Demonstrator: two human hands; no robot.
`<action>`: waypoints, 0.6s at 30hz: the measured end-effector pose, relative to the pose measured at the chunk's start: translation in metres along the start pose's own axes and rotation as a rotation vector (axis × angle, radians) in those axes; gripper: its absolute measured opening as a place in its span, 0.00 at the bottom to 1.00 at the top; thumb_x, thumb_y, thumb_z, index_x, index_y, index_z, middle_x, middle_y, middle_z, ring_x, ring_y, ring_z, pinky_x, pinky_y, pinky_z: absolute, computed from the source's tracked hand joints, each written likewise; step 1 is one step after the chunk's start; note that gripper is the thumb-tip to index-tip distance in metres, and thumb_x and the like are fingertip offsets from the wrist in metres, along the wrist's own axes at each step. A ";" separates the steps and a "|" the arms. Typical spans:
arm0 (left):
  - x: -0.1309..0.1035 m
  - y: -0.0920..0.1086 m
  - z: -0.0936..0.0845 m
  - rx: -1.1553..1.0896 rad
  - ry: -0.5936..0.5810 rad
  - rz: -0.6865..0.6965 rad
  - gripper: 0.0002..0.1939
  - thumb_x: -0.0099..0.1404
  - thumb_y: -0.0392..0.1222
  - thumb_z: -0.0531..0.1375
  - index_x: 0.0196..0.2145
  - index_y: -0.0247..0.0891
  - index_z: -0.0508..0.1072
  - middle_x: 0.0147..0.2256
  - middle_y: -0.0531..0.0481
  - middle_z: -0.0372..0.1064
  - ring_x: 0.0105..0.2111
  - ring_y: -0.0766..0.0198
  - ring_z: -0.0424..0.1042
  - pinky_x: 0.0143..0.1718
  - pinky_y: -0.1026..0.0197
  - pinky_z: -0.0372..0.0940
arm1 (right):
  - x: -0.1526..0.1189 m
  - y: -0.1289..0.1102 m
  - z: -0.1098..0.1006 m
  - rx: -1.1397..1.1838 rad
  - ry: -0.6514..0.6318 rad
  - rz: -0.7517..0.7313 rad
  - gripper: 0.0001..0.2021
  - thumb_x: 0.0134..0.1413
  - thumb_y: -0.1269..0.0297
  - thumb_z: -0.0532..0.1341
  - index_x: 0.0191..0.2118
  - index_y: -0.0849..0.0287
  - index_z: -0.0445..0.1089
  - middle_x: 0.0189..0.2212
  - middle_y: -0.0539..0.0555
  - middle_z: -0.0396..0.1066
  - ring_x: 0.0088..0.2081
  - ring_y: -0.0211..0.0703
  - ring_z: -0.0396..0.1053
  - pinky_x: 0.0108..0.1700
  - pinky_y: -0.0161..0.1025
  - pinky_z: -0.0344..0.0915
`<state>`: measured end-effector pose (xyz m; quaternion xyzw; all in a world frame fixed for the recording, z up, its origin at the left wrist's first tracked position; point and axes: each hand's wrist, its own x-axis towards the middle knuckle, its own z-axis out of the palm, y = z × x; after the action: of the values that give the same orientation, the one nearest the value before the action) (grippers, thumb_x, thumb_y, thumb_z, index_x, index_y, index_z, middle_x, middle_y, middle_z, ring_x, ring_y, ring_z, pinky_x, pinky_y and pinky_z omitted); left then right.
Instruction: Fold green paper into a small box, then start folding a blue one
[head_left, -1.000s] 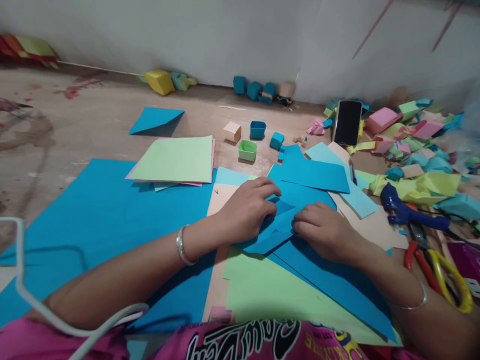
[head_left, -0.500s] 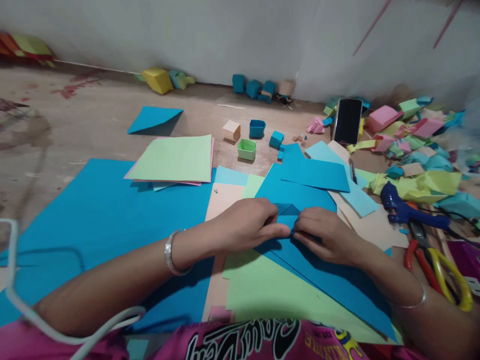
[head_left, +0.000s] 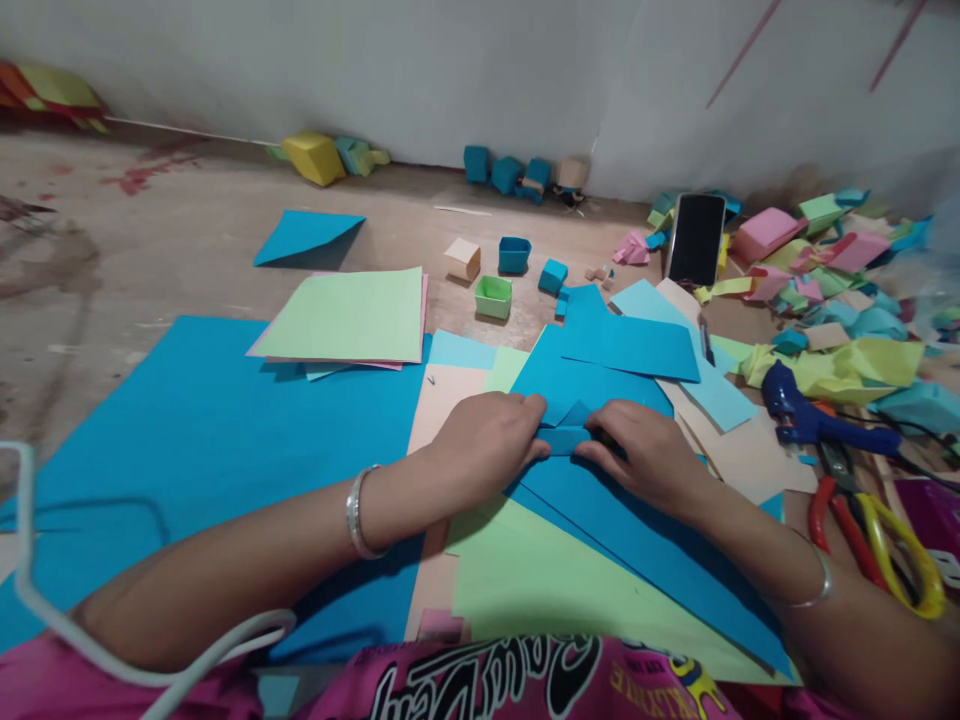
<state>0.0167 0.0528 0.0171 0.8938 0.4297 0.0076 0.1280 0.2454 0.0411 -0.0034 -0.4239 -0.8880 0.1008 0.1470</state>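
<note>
A small piece of folded blue paper (head_left: 564, 440) is pinched at both ends over the blue sheets. On its left end, my left hand (head_left: 491, 440) is closed with the thumb below and the fingers above. My right hand (head_left: 641, 450) grips the right end in the same way, its thumb along the lower edge. A folded flap shows as a flat band between the hands, with a small triangular peak behind it. Beneath lie a large blue sheet (head_left: 645, 545) and a light green sheet (head_left: 540, 580).
Left are a large blue sheet (head_left: 187, 430) and a stack of green and pink paper (head_left: 352, 315). Small folded boxes, such as a green one (head_left: 493, 298), stand behind. At right lie a phone (head_left: 696, 240), a blue glue gun (head_left: 817, 415), yellow-handled scissors (head_left: 904, 560) and paper scraps.
The blue paper's near edge has been folded into a flat band, now visible between the hands. Both thumbs have moved slightly up, and the hands sit a little farther apart along it.
</note>
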 end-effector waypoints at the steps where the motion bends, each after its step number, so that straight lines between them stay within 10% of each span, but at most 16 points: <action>1: 0.000 -0.001 0.001 0.006 0.002 -0.005 0.14 0.65 0.51 0.59 0.35 0.37 0.65 0.28 0.48 0.69 0.28 0.58 0.68 0.23 0.59 0.47 | 0.000 -0.001 0.002 -0.018 0.007 0.007 0.16 0.62 0.50 0.54 0.36 0.59 0.66 0.29 0.56 0.69 0.33 0.46 0.67 0.35 0.40 0.59; 18: 0.001 -0.004 0.000 -0.022 -0.036 -0.041 0.16 0.64 0.54 0.60 0.34 0.37 0.64 0.27 0.49 0.68 0.27 0.59 0.66 0.22 0.60 0.42 | -0.004 0.018 -0.024 -0.076 -0.326 0.284 0.09 0.55 0.59 0.62 0.36 0.54 0.62 0.24 0.47 0.68 0.25 0.40 0.64 0.24 0.34 0.47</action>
<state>0.0144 0.0565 0.0163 0.8834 0.4453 -0.0065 0.1458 0.2694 0.0505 0.0124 -0.5282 -0.8345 0.1540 -0.0304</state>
